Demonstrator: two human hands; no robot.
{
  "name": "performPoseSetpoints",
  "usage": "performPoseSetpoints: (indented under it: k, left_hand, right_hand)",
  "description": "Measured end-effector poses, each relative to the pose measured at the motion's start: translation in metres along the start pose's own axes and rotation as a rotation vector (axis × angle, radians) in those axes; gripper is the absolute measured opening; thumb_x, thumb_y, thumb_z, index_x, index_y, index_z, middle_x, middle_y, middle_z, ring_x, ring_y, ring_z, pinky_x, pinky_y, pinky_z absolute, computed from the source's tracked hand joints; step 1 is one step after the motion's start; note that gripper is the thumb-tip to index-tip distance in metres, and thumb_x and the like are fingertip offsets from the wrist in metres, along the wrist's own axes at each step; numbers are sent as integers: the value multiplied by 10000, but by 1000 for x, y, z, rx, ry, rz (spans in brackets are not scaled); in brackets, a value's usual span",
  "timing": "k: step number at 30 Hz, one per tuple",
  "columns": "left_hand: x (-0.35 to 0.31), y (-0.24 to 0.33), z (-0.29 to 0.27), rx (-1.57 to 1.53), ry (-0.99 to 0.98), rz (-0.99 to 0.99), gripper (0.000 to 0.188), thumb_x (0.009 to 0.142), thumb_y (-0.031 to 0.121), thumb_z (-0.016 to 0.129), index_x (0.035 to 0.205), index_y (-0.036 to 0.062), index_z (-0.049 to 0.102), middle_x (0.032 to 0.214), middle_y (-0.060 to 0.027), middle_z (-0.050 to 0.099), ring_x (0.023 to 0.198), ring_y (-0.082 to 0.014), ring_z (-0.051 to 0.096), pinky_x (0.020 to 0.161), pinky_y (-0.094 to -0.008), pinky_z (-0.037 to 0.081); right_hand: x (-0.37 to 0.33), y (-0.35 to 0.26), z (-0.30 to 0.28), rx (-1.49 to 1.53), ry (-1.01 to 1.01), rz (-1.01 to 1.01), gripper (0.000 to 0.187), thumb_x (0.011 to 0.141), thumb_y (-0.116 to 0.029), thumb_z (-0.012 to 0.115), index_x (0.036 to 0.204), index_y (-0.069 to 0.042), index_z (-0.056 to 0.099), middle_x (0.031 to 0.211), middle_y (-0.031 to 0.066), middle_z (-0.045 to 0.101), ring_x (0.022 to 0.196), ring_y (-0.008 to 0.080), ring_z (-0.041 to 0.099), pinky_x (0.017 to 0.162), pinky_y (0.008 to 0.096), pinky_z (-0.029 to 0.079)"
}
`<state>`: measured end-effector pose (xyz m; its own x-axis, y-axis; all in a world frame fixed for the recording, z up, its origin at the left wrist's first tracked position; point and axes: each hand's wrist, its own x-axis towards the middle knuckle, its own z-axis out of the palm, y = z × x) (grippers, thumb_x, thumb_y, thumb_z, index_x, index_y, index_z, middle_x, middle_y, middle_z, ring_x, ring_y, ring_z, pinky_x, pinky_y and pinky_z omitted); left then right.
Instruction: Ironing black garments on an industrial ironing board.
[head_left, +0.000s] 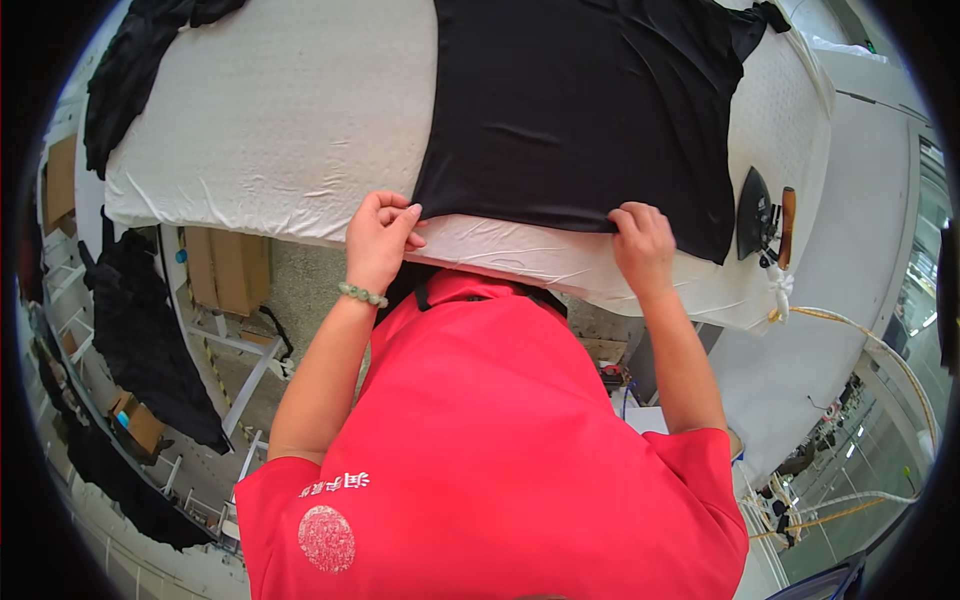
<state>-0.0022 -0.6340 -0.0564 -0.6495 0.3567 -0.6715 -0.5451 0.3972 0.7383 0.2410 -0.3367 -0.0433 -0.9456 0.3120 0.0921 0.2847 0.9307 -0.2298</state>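
Pinches the cloth point(585, 120) at its near-left corner with the left hand point(380, 240) and along the near edge with the right hand point(644, 248). Has it spread on the surface point(280, 120), left of the iron point(752, 215).

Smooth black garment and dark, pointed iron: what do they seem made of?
The smooth black garment: probably synthetic or knit fabric, judging by its soft folds and faint sheen. The dark, pointed iron: likely dull metal, from its rigid outline. Its brown bar handle: perhaps wood, given its warm colour.
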Motion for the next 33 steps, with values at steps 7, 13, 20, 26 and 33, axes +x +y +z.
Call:
performPoseSetpoints:
  k: [7, 13, 20, 26, 33]
  left_hand:
    - [-1, -6, 12, 184, 10, 71, 226, 957, 109, 700, 1091, -16, 569, 795, -73, 705, 573, -105, 643, 519, -252, 511]
    - [-5, 1, 11, 245, 44, 18, 237, 937, 186, 718, 1011, -26, 641, 772, -94, 731, 589, -128, 675, 537, -283, 530]
    - [-4, -1, 7, 312, 27, -49, 264, 942, 246, 706, 916, -15, 677, 707, -87, 721, 564, -145, 674, 544, -289, 534]
    - [-2, -1, 5, 302, 17, -72, 238, 929, 250, 711, 886, 18, 678, 676, -74, 714, 553, -152, 676, 549, -308, 531]
    - [-7, 2, 5, 491, 8, 38, 244, 940, 217, 723, 891, 0, 622, 675, -65, 693, 518, -119, 640, 500, -274, 498]
  right_hand:
    - [13, -7, -29, -72, -294, 5, 255, 731, 35, 667, 957, -82, 674, 998, 55, 654, 925, 269, 638, 782, 386, 505]
    - [89, -62, -6, 226, 47, -239, 228, 785, -20, 697, 1007, -72, 695, 1089, 68, 680, 1028, 274, 659, 882, 393, 525]
    - [167, -128, 81, 151, 93, -358, 623, 885, -301, 721, 1406, -20, 527, 1484, 153, 502, 1406, 311, 453, 1174, 454, 349]
    - [171, -131, 72, 122, -41, -343, 843, 902, -485, 686, 1515, 19, 402, 1610, 193, 353, 1514, 335, 304, 1244, 482, 206]
    - [116, 24, 9, -261, 42, -49, 726, 906, -335, 740, 1499, -34, 448, 1574, 185, 415, 1482, 380, 352, 1216, 528, 257]
